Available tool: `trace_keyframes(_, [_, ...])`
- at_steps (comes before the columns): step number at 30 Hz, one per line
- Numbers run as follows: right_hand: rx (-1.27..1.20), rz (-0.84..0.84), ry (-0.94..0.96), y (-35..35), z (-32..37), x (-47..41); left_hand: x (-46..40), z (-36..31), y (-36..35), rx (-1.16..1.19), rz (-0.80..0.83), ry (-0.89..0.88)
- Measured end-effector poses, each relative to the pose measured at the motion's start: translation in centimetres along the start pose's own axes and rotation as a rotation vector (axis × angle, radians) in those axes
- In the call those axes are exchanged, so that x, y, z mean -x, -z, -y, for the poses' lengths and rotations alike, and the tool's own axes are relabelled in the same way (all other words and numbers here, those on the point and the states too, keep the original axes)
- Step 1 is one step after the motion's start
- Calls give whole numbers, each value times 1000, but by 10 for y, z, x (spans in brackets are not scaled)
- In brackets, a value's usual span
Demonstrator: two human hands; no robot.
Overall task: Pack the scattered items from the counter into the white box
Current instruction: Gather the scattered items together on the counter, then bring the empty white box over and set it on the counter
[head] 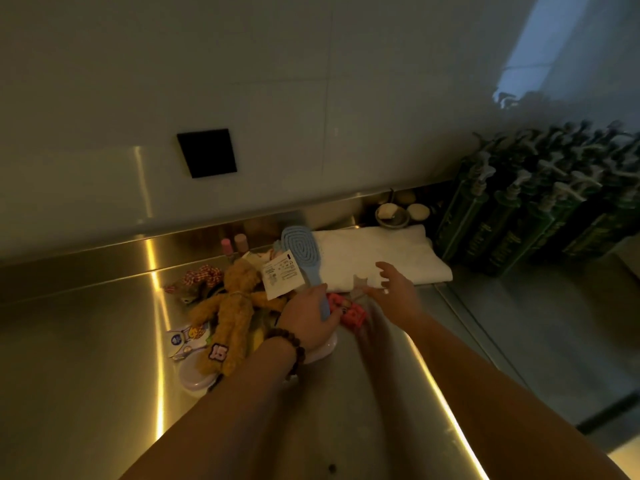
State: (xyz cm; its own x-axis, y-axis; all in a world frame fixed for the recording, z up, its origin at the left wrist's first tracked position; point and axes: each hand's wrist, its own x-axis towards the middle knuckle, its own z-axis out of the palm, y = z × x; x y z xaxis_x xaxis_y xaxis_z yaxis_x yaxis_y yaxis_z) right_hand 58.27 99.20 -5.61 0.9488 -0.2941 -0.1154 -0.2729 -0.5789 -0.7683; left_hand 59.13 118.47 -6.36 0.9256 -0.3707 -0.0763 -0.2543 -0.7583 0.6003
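Observation:
My left hand (308,320) grips the handle of a light blue hairbrush (300,251), lifted above the pile with its white paper tag (280,273) hanging from it. My right hand (393,287) hovers with spread fingers over the near edge of the white box (377,258), which lies flat on the steel counter (86,341). Beside the left hand lie a brown teddy bear (232,306), a pink toy (349,311), a red-and-white braided cord (201,275), small printed packets (188,339), round pale lids (194,379) and two small pink bottles (232,244).
Several dark green pump bottles (512,209) stand packed at the right end of the counter. Small metal bowls with pale round things (398,213) sit behind the white box. A black square plate (207,153) is on the wall. The counter edge drops to the floor at right.

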Motion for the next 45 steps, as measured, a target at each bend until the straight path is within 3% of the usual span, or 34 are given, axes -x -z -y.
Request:
trace_keyframes(4, [115, -179, 22, 8, 1, 35, 16, -7, 7, -57, -115, -51])
trace_keyframes(10, [265, -262, 40, 5, -26, 105, 46, -15, 5, -165, -174, -166])
trace_keyframes(23, [174, -350, -164, 45, -100, 188, 91, -70, -58, -178, 89, -160])
trace_keyframes(34, [208, -416, -116, 215, -229, 239, 99, -252, -188, -55, 148, -251])
trace_keyframes(45, [260, -447, -103, 438, -349, 228, 76, -449, -298, 15, -4, -201])
